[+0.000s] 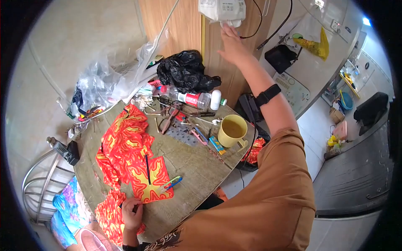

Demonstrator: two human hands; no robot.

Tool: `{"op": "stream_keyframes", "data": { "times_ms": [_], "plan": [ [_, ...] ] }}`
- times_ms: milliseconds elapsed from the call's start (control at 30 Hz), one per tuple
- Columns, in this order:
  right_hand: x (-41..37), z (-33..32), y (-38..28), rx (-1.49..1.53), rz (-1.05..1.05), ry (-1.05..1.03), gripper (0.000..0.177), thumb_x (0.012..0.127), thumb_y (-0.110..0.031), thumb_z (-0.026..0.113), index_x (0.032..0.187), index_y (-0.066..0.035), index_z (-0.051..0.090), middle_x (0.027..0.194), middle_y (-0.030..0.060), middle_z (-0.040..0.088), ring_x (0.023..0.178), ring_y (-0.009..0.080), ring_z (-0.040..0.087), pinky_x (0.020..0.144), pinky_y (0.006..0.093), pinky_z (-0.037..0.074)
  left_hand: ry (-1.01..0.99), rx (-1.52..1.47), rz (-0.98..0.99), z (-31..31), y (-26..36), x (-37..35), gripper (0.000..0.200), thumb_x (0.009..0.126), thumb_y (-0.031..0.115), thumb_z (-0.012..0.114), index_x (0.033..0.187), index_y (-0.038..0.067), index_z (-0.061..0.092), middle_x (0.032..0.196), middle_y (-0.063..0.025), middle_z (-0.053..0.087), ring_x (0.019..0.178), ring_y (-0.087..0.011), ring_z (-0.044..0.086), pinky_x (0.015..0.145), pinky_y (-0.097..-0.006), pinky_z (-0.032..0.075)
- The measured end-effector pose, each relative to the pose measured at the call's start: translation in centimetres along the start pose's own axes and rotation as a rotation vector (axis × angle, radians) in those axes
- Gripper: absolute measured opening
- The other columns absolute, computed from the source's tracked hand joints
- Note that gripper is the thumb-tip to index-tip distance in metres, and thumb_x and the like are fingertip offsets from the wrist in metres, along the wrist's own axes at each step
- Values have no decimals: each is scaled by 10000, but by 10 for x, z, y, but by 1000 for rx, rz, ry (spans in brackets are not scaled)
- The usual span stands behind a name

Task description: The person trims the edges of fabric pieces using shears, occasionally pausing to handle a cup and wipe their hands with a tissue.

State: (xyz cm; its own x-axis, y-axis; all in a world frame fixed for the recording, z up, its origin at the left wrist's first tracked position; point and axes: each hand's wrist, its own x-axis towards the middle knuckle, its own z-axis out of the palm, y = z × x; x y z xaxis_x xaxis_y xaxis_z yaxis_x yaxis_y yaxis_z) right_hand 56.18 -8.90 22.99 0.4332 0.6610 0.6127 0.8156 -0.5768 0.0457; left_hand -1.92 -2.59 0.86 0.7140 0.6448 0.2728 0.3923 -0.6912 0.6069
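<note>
The left hand [132, 213], at the lower left of the frame, is closed with its fingers curled on the edge of a red and yellow flame-patterned fabric [125, 142], gripping it against the round table [197, 167]. The fabric spreads from that hand up across the left half of the tabletop. 1 thin black stick [147, 169] lies on its lower panel. Just right of that panel, a pair of small snips [171, 183] with a multicoloured handle rests on bare wood.

The right hand [232, 44], at the top centre of the frame, is open. Its fingers stretch upward and their tips touch the underside of a white box [222, 9] mounted on the wooden wall. A black wristband [268, 95] circles that forearm. Dark cables [272, 25] run from beside the box toward the upper right.

Between the 2 hands, a yellow mug [232, 130] holding a murky liquid stands at the right edge of the table. Left of it lies a scatter of hand tools [171, 117]. Above the mug, a bottle with a red label [192, 99] lies on its side. Behind it sits a crumpled black plastic bag [186, 71], and a clear plastic bag [109, 83] lies further left.
</note>
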Motion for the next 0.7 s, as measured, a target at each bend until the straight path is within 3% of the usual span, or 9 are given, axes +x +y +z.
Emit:
{"op": "stream_keyframes", "data": {
  "times_ms": [200, 300, 333, 433, 467, 567, 700],
  "plan": [
    [-32, 8, 19, -31, -173, -35, 532, 778, -138, 624, 1255, 14, 446, 1367, 153, 383, 1266, 281, 367, 993, 354, 379, 8, -4, -28, -2, 5, 2, 115, 684, -10, 638, 782, 43, 609, 869, -101, 622, 875, -261, 571, 809, -358, 442],
    [-53, 11, 26, -33, -272, -340, 511, 757, -65, 599, 1247, -26, 458, 1221, 170, 502, 1126, 317, 488, 913, 356, 432, 3, -7, -24, -1, 3, 2, 116, 685, -13, 637, 783, 41, 608, 871, -100, 621, 876, -261, 570, 811, -357, 441],
    [-59, 9, 28, -34, -271, -343, 511, 757, -65, 599, 1247, -26, 458, 1221, 170, 502, 1126, 317, 488, 913, 356, 432, -1, -10, -23, -1, 2, 2, 121, 682, -5, 642, 787, 44, 607, 875, -97, 621, 879, -264, 568, 815, -360, 439],
    [-77, 6, 35, 355, -85, -130, 470, 730, 0, 568, 1192, -79, 527, 1089, 183, 540, 1010, 355, 524, 858, 421, 435, -7, -15, -28, 0, 1, -1, 128, 679, 2, 647, 792, 47, 607, 880, -93, 621, 884, -266, 565, 819, -362, 436],
    [-77, 6, 35, 355, -84, -131, 470, 730, 0, 568, 1192, -79, 527, 1089, 183, 540, 1010, 355, 524, 858, 421, 435, -3, -16, -32, 0, 1, 0, 129, 679, 2, 646, 793, 48, 607, 880, -93, 620, 886, -266, 565, 820, -362, 435],
    [-75, 11, 29, 356, 55, 217, 372, 709, 35, 554, 1047, -99, 629, 1028, 180, 542, 943, 367, 528, 836, 426, 429, -2, -6, -31, -1, 2, 0, 129, 680, 3, 644, 794, 50, 608, 880, -93, 620, 889, -265, 564, 823, -362, 433],
    [-51, -2, 22, 295, 5, 292, 309, 700, 32, 568, 974, -83, 656, 1070, 183, 527, 947, 378, 523, 848, 413, 425, -18, 19, -25, -1, 3, 0, 125, 682, 8, 643, 795, 52, 609, 880, -94, 620, 892, -266, 564, 825, -362, 432]
  ]
}}
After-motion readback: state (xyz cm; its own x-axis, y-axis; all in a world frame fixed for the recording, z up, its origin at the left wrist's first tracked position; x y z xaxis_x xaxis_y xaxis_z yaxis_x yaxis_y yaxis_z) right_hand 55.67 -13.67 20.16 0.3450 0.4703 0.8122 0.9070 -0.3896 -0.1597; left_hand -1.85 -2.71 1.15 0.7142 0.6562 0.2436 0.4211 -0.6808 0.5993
